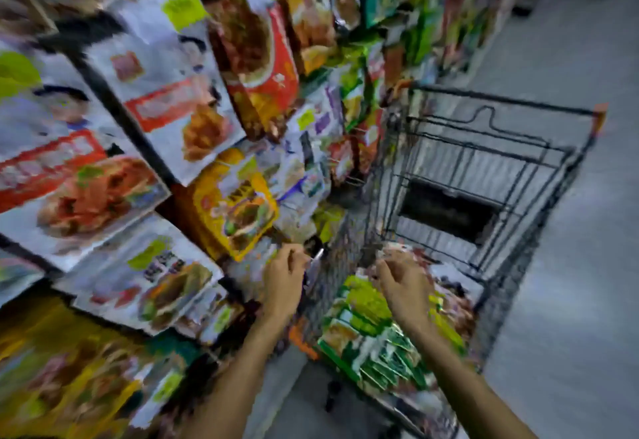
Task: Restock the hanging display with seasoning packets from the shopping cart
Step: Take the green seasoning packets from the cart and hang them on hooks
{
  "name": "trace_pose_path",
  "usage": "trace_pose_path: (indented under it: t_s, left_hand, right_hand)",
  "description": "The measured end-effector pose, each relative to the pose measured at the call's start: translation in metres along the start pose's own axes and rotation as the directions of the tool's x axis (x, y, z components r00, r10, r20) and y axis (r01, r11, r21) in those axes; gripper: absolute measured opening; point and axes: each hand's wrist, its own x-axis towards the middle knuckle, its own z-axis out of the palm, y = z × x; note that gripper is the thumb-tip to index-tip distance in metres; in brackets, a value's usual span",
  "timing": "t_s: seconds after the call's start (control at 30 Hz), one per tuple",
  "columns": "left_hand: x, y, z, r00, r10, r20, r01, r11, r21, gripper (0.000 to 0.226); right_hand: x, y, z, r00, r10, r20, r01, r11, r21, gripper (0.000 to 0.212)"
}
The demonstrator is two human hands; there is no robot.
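Aisle: hanging display [166,69] at 9 o'clock | seasoning packets [366,307] lay in shopping cart [460,158] at 5 | right hand [401,283] hovered above, fingers loose, seemingly empty | left hand [287,279] curled, grip unclear | best pinched by top edge.

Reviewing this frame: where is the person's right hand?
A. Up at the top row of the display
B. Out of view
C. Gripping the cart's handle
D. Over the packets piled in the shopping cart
D: the right hand is over the green packets lying in the shopping cart. The blur hides whether it grips one.
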Motion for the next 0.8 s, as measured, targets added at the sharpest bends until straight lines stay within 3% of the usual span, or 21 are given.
trace_pose_path:
  t_s: [0.2, 0.4, 0.57, 0.7, 0.8]
  left_hand:
    - [-0.006, -0.058, 0.091, 0.918, -0.163, 0.362, 0.124, 0.984, 0.128, 0.020]
    - [-0.002, -0.119, 0.149, 0.814, -0.240, 0.530, 0.084, 0.950, 0.302, 0.022]
    - [0.016, -0.163, 0.184, 0.754, -0.264, 0.602, -0.010, 0.911, 0.412, 0.017]
    - [0.028, -0.192, 0.203, 0.748, -0.300, 0.592, -0.044, 0.867, 0.496, 0.038]
    - [0.029, -0.209, 0.209, 0.735, -0.353, 0.578, -0.033, 0.834, 0.551, 0.076]
  right_hand:
    - [-0.018, 0.117, -0.025, 0.934, 0.321, -0.158, -0.341, 0.933, -0.119, 0.031]
    - [-0.033, 0.202, -0.008, 0.825, 0.507, -0.250, -0.558, 0.799, -0.222, 0.043]
    - [-0.021, 0.257, 0.012, 0.742, 0.609, -0.279, -0.665, 0.722, -0.192, 0.036]
    - [-0.012, 0.290, 0.026, 0.690, 0.671, -0.272, -0.721, 0.667, -0.187, 0.026]
    - [-0.009, 0.311, 0.040, 0.665, 0.707, -0.242, -0.743, 0.659, -0.118, 0.028]
